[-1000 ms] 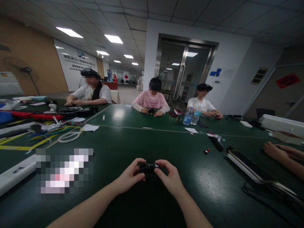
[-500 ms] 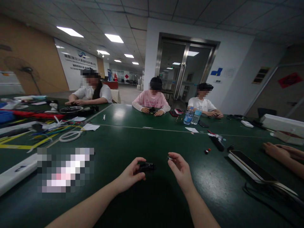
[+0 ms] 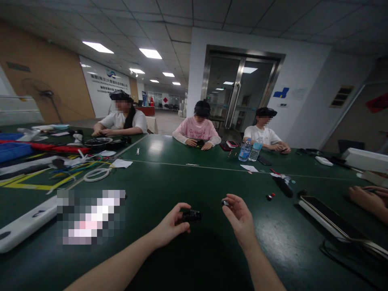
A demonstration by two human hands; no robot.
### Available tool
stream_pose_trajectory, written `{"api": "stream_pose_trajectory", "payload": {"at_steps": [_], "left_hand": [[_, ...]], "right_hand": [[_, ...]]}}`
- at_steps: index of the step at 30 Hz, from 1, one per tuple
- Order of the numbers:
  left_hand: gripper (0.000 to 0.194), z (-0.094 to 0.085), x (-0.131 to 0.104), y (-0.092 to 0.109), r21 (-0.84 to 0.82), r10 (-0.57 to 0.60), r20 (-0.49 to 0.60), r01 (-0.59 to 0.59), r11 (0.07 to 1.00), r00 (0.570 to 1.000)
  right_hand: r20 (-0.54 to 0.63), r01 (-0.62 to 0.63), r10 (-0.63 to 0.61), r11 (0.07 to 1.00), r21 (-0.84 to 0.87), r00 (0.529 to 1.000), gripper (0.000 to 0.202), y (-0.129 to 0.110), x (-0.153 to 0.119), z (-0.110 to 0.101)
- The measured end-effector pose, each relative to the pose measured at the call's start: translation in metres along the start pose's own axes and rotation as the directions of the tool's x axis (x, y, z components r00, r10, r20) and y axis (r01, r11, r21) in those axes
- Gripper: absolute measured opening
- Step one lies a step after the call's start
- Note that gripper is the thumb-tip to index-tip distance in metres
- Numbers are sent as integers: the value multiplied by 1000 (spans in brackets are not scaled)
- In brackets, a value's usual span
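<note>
My left hand (image 3: 169, 228) is closed on a small black cylindrical device (image 3: 193, 216), gripping its left end between thumb and fingers. The device lies roughly level just above the green table, its right end pointing toward my other hand. My right hand (image 3: 242, 222) pinches a small dark, shiny round piece (image 3: 224, 202) between thumb and fingertips. A gap separates this piece from the black device. Fine details of both held things are too small to make out.
A phone (image 3: 330, 216) on a white box lies at right, a black cable beside it. Small red-and-black parts (image 3: 269, 197) and two water bottles (image 3: 254, 149) stand further off. A white bar-shaped object (image 3: 27, 224) is at left. Co-workers sit across; another's hands (image 3: 368, 200) show at right.
The view has swung slightly left, so everything sits further right in the picture. My right hand with the round piece is slightly further from the black device. Both grips are unchanged.
</note>
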State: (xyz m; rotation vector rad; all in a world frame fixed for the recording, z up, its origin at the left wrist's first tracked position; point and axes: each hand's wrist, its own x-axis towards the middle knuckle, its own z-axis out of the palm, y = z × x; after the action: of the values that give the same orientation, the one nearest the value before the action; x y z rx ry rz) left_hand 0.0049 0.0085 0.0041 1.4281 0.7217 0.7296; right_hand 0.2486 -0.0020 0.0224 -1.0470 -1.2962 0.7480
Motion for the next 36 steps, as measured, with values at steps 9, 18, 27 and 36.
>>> {"api": "stream_pose_trajectory", "payload": {"at_steps": [9, 18, 27, 36], "left_hand": [[43, 1, 1, -1, 0, 19, -8, -19, 1000, 1000], [42, 2, 2, -1, 10, 27, -14, -27, 1000, 1000], [42, 3, 3, -5, 5, 40, -12, -40, 999, 999], [38, 5, 7, -4, -39, 70, 14, -70, 997, 997]], "right_hand": [[58, -4, 8, 998, -68, 998, 38, 12, 2, -2], [222, -28, 82, 972, -235, 972, 29, 5, -3, 9], [333, 45, 39, 969, -242, 942, 20, -4, -18, 37], [393, 41, 99, 942, -334, 914, 21, 5, -19, 45]]}}
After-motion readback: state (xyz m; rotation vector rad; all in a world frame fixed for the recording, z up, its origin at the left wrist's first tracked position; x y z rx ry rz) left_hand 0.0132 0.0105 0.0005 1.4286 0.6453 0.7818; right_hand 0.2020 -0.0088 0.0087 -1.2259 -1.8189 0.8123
